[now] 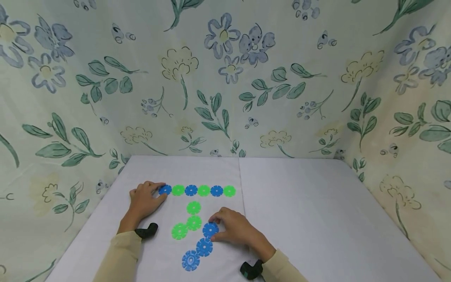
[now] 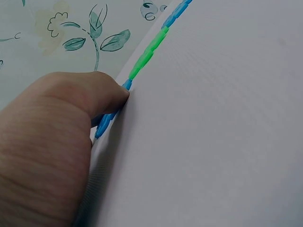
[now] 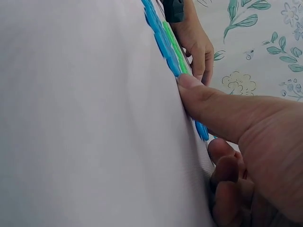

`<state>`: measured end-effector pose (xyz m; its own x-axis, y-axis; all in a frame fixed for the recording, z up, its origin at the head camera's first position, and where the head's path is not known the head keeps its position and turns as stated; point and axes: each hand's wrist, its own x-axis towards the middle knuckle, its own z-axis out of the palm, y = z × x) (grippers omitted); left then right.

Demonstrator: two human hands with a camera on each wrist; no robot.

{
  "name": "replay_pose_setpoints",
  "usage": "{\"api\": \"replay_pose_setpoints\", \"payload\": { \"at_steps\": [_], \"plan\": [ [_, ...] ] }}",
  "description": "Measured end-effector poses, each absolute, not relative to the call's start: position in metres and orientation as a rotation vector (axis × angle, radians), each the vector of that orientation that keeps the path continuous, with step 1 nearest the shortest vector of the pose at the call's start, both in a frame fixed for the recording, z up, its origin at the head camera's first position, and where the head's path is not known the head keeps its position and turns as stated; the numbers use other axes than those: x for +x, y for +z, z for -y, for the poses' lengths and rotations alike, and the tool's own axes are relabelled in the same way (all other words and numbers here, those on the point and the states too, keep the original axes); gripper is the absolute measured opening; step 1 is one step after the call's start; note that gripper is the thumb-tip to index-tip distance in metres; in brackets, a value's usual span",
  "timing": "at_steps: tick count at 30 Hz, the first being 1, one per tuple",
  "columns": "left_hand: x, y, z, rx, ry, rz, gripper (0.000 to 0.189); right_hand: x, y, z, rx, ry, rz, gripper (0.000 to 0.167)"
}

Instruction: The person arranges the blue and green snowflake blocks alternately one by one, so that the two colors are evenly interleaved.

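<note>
A row of alternating blue and green notched plastic discs lies flat across the far part of the table in the head view. My left hand holds the blue disc at the row's left end between thumb and forefinger. Nearer to me, my right hand pinches another blue disc by its edges, thumb below and forefinger above. Two more blue discs, the middle one and the nearest one, run diagonally down-left from it. In the right wrist view my thumb covers part of the held blue disc.
Between the row and the blue diagonal lie three loose green discs, including an upper one and a lower left one. A seam crosses the white tablecloth. Floral curtains enclose the back and sides.
</note>
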<state>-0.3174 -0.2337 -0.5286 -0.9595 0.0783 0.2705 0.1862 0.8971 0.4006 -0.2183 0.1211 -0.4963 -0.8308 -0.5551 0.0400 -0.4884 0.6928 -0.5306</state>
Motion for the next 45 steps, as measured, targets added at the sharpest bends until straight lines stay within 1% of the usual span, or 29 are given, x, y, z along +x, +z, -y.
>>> {"api": "replay_pose_setpoints", "payload": {
  "at_steps": [8, 20, 31, 45],
  "plan": [
    [-0.3160, -0.5284, 0.2324, -0.200, -0.629, 2.806, 0.049, -0.2191, -0.4961, -0.1232, -0.894, -0.796, -2.784, 0.051],
    [-0.3133, -0.5266, 0.2353, -0.208, -0.611, 2.797, 0.049, -0.2193, -0.4952, -0.1218, -0.979, -0.825, -2.809, 0.048],
    [-0.3150, -0.5291, 0.2340, -0.223, -0.629, 2.799, 0.049, -0.2167, -0.4927, -0.1223, -0.909, -0.785, -2.839, 0.047],
    [-0.3128, -0.5265, 0.2297, -0.199, -0.631, 2.788, 0.048, -0.2141, -0.4912, -0.1229, -0.977, -0.612, -2.988, 0.045]
  ]
}}
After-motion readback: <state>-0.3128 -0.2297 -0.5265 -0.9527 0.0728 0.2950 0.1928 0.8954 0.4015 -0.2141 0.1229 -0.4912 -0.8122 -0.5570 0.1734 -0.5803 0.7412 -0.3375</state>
